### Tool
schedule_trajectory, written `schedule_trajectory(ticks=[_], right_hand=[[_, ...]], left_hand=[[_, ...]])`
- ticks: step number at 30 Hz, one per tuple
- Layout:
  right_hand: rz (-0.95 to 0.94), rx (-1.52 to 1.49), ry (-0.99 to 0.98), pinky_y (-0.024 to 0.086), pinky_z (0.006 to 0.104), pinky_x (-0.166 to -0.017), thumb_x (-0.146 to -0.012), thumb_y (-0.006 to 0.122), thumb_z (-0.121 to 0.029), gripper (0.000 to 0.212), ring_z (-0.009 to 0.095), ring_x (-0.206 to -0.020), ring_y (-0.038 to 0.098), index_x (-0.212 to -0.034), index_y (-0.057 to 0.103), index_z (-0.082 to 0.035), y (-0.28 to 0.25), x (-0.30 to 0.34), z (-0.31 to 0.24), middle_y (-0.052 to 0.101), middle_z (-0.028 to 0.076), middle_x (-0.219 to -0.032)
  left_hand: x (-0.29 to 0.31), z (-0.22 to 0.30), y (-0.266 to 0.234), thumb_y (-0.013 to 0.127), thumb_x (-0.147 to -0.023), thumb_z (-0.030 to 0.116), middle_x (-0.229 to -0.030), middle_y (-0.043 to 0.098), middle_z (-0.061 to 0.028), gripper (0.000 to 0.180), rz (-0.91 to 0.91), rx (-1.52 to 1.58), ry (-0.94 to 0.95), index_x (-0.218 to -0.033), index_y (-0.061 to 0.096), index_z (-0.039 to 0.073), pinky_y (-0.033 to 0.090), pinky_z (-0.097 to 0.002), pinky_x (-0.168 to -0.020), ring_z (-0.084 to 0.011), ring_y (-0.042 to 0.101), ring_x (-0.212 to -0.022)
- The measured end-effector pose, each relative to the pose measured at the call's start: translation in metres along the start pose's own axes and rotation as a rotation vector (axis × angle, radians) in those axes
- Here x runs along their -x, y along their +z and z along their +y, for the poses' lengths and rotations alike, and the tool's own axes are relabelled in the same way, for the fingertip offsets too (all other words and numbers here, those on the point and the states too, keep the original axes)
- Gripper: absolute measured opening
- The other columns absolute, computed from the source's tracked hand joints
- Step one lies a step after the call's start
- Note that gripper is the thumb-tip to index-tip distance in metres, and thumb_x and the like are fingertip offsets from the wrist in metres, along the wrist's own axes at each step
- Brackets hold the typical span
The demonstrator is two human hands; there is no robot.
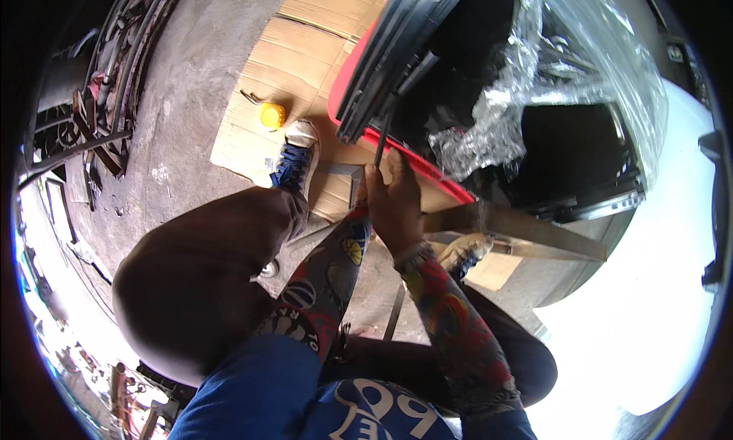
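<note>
Where the hands [401, 205] meet, a rod [382, 141] protrudes forward.

Flattened cardboard [305, 58] lies on the grey floor [183, 96], bearing a yellow object [272, 117].

Left side: from where I stand, open way over the cardboard [298, 58], skirting a small yellow object [272, 116] and the shoe [302, 135].
Ahead: black metal rails [397, 51] and a red edge [427, 169] stand in the way.
Right side: crumpled clear plastic [489, 127].
Beside the right hand [401, 199]: a brown beam [538, 232].
</note>
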State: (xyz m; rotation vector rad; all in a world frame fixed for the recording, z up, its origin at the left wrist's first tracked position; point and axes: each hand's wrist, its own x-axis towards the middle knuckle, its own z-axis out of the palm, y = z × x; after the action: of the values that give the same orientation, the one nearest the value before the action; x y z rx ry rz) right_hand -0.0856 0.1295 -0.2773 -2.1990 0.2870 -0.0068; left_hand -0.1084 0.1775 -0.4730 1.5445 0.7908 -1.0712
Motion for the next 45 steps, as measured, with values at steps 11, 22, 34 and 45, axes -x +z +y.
schedule_trajectory(ticks=[11,22,34,45], right_hand=[[-0.244,0.468,0.283,0.055,0.0534,-0.069,-0.099,0.045,-0.051,0.043,0.041,-0.077,0.068,-0.103,0.054,-0.009,0.062,-0.001,0.072,0.069,0.020,-0.084],[-0.616,0.067,0.604,0.035,0.0691,-0.097,-0.090,0.054,-0.032,0.039,0.036,-0.117,0.059,-0.127,0.057,-0.021,0.126,-0.011,0.167,0.067,0.015,-0.114],[-0.469,0.224,0.807,0.036,0.0658,-0.098,-0.091,0.052,-0.037,0.033,0.037,-0.117,0.058,-0.117,0.063,-0.021,0.110,-0.018,0.115,0.060,0.012,-0.127],[-0.489,0.013,0.606,0.049,0.0497,-0.084,-0.090,0.050,-0.031,0.031,0.039,-0.096,0.065,-0.096,0.067,-0.006,0.096,0.007,0.119,0.067,0.019,-0.097]], left_hand=[[0.069,0.012,-0.094,0.059,-0.093,0.028,-0.089,0.070,-0.0072,0.026,-0.203,0.027,0.008,-0.108,0.063,0.007,0.052,-0.0345,-0.065,-0.0170,0.065,-0.077],[0.117,0.094,-0.108,0.048,-0.092,0.008,-0.100,0.067,-0.0113,0.029,-0.033,0.932,0.050,-0.118,0.058,-0.001,0.053,-0.0320,-0.073,-0.0221,0.066,-0.087],[0.123,0.083,-0.106,0.049,-0.091,0.008,-0.101,0.065,-0.0115,0.028,-0.109,0.935,0.180,-0.116,0.059,0.000,0.053,-0.0337,-0.076,-0.0230,0.063,-0.088],[0.105,0.058,-0.107,0.048,-0.095,0.018,-0.088,0.068,-0.0059,0.022,0.078,0.653,0.096,-0.106,0.063,0.007,0.051,-0.0336,-0.062,-0.0198,0.066,-0.074]])
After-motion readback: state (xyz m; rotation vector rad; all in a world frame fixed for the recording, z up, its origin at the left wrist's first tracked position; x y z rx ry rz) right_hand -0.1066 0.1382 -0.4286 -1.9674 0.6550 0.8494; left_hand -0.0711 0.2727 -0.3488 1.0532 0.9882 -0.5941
